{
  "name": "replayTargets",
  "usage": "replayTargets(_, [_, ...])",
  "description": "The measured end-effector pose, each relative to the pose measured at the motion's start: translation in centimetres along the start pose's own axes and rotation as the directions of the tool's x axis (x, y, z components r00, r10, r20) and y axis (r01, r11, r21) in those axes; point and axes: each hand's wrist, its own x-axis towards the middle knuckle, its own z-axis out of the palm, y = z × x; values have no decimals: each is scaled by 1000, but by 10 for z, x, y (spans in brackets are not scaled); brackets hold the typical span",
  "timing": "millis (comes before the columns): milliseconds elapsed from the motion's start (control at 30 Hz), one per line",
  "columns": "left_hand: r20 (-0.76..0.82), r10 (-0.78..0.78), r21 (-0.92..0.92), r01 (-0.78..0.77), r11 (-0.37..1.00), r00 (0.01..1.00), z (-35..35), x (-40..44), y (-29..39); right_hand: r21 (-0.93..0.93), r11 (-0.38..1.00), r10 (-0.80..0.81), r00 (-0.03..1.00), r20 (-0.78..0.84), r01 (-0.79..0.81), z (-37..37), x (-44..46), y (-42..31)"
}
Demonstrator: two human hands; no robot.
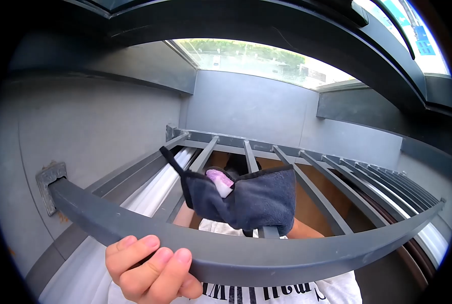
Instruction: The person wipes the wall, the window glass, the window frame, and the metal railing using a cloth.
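Note:
My left hand [150,268] is closed around the near end of a dark grey metal rail [286,253], its fingers curled over the edge at the lower left. A plush blue-grey cloth [264,197] with black edging and a hanging loop is bent around one of the bars [314,192], close to the rail. A purple and white patch [219,181] shows in a fold at its upper left. Bare skin [307,230] is visible just right of the cloth, beneath the rail. My right hand's fingers cannot be made out; the cloth may cover them.
Several grey bars run from the rail to a far crossbar [226,139]. A bracket [52,187] fixes the rail to the grey wall [84,121]. Window glass [256,61] lies beyond, under a dark frame [266,25]. White fabric [79,273] hangs at the left.

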Motion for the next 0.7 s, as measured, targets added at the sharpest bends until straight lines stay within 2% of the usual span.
replayTargets(67, [30,-29,24,29,999,999,-4,0,4,-57,994,-95,993,-74,91,-5,16,15])
replayTargets(100, [58,-62,51,59,997,996,-5,0,5,-183,966,-214,964,-158,184,-11,31,27])
replayTargets(133, [65,-60,64,56,996,996,-4,0,6,-169,967,-216,964,-158,189,-9,31,49])
replayTargets(200, [2,-83,93,83,992,997,-1,-1,8,-193,977,-137,965,-225,93,10,14,120])
replayTargets(267, [-30,-106,118,109,987,994,3,-2,11,-98,983,-169,973,-157,155,13,6,179])
replayTargets(333, [-44,-106,151,112,982,993,2,-3,10,-96,983,-172,969,-175,157,19,0,217])
replayTargets(400, [-63,-103,170,113,979,993,7,-4,10,-134,982,111,983,-148,-132,26,-9,242])
replayTargets(433, [-92,-107,173,122,977,990,9,-5,10,342,776,584,808,-73,-530,43,-27,280])
replayTargets(567, [-128,-160,228,186,956,979,12,-2,14,379,712,627,778,39,-592,36,-25,274])
replayTargets(667, [-150,-145,222,176,959,978,14,-3,12,411,734,609,792,-43,-541,36,-25,254])
replayTargets(700, [-172,-138,213,173,962,975,15,-3,11,121,934,351,927,-130,-337,26,-17,228])
